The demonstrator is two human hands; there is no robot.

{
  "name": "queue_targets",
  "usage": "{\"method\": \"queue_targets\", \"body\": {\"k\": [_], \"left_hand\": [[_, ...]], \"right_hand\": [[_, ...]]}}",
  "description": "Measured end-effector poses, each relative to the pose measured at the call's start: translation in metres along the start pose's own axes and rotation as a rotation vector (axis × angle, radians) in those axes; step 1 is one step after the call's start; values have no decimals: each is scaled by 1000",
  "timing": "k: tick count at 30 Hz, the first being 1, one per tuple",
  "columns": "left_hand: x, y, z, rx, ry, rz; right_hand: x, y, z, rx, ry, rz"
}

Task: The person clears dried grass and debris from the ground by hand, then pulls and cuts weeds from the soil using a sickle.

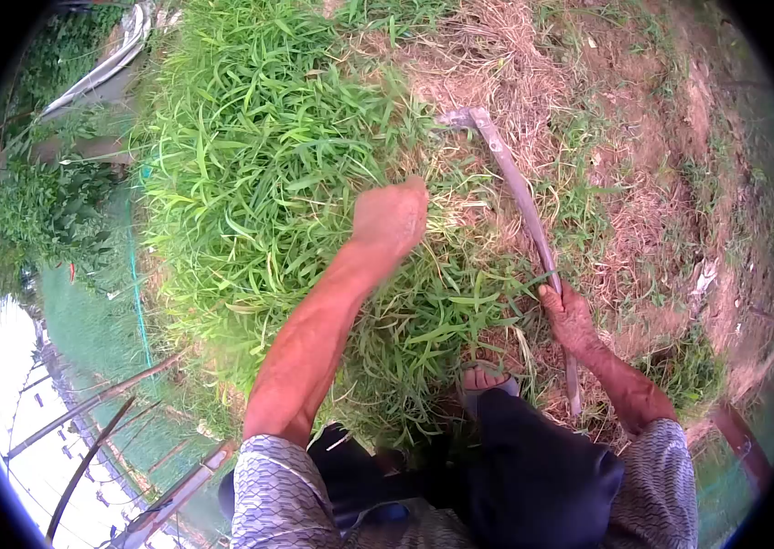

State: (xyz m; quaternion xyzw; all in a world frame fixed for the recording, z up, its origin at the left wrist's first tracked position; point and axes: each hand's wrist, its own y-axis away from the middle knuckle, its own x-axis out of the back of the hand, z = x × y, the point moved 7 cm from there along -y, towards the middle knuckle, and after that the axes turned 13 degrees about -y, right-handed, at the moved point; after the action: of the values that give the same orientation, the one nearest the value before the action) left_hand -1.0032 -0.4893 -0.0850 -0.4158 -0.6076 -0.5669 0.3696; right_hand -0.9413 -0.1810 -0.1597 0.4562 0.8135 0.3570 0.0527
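Note:
A sickle (526,197) with a long wooden handle slants across the ground on the right. Its metal head points left at the edge of the green grass (268,146). My right hand (570,316) is wrapped round the lower part of the handle. Over the grass, left of the sickle, my left hand (390,217) is closed in a fist and slightly blurred. Whatever lies inside the fist is hidden. Flattened grass blades (442,320) lie between my two hands, in front of my foot.
Dry straw (497,46) and bare reddish soil (625,247) spread to the right. My sandalled foot (483,377) stands near the grass. On the left are green netting (85,311), wooden poles (99,403) and leafy bushes (67,206). Another post (742,444) stands at lower right.

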Motion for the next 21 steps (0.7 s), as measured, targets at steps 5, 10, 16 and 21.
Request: {"method": "queue_targets", "body": {"k": [5,10,16,21], "left_hand": [[-21,9,5,55,160,-11],[5,39,17,-222,37,-128],[-29,95,2,-97,-135,9],[34,29,-54,128,-359,179]], "right_hand": [[-4,-29,-64,-206,-369,65],[26,94,86,-7,237,63],[36,107,37,-173,-98,-4],[15,-60,-92,32,-137,155]]}}
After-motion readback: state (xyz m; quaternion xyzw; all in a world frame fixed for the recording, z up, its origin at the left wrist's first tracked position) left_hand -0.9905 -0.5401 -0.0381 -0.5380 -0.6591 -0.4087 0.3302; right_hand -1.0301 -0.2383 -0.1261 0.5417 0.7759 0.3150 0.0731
